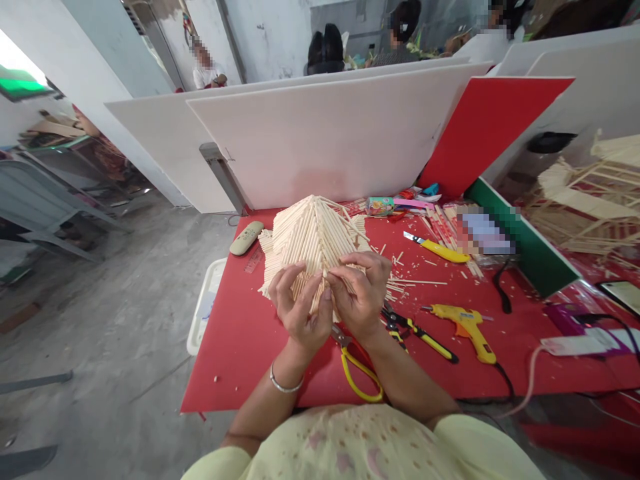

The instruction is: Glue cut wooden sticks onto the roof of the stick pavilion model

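Observation:
A roof-shaped model built of pale wooden sticks (310, 233) stands on the red table, its ridge running toward me. Over its near end, my left hand (303, 303) and my right hand (363, 287) meet with thumbs and fingers pinched. Between the fingertips shows the small pale end of a wooden stick (325, 273), lying at the ridge line; the rest of it is hidden. Just below the hands lie scissors (357, 367) with yellow handles. Right of my right hand are pliers (420, 333) with black and yellow grips.
On the red table (235, 353) lie a yellow glue gun (463, 323) with a cord, a yellow utility knife (440, 249), scattered stick offcuts and a beige remote-like object (247, 238). White boards (320, 140) stand behind. Another stick model (595, 193) is at right. People sit beyond the boards.

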`<action>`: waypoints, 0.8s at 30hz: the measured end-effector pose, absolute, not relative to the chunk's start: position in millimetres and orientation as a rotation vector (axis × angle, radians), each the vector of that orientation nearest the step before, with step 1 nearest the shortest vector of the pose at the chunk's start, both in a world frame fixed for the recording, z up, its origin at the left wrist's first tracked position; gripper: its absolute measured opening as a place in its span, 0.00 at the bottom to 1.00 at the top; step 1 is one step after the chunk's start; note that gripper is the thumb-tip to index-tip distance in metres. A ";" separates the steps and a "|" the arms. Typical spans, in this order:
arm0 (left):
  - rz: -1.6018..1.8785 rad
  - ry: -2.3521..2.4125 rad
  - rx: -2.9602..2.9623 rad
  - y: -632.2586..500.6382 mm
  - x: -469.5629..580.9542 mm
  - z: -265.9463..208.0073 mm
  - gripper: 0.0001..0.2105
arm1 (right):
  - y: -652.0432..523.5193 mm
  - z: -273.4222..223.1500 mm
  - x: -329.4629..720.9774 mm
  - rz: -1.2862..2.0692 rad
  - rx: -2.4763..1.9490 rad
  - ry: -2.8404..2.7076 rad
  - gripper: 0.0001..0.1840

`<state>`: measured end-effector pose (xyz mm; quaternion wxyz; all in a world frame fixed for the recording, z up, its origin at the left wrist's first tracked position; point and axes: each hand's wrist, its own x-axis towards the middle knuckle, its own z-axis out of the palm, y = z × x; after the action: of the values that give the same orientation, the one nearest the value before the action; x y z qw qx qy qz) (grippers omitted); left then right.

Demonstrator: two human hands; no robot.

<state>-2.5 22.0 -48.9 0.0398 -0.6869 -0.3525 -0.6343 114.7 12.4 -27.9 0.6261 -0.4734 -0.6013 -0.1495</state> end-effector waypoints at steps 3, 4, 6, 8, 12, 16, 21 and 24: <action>-1.944 -1.083 -2.111 21.7 -2.7 -48.9 0.16 | 12.9 -27.4 114.4 -0.350 -1.086 -1.372 0.05; -1.942 -1.081 -2.110 21.6 -2.7 -49.0 0.16 | 12.9 -27.4 114.3 -0.349 -1.088 -1.369 0.05; -1.933 -1.081 -2.110 21.4 -2.6 -48.9 0.16 | 12.6 -27.7 114.2 -0.346 -1.090 -1.364 0.06; -1.926 -1.089 -2.111 21.4 -2.2 -48.6 0.16 | 12.1 -28.0 114.2 -0.338 -1.094 -1.367 0.08; -1.948 -1.085 -2.103 21.8 -1.7 -48.0 0.15 | 11.4 -28.0 114.8 -0.328 -1.104 -1.378 0.08; -1.949 -1.073 -2.105 22.0 -2.6 -48.3 0.15 | 11.6 -28.2 115.2 -0.343 -1.106 -1.385 0.08; -1.899 -1.104 -2.115 20.8 -3.5 -49.2 0.16 | 11.3 -30.9 115.4 -0.326 -1.124 -1.389 0.08; -1.914 -1.111 -2.110 20.1 -3.0 -49.1 0.16 | 11.3 -31.3 115.5 -0.325 -1.123 -1.385 0.09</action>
<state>-3.0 20.1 -49.1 0.0417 -0.6894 -0.3630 -0.6255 115.5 11.3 -31.3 0.6168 -0.4876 -0.6016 -0.1412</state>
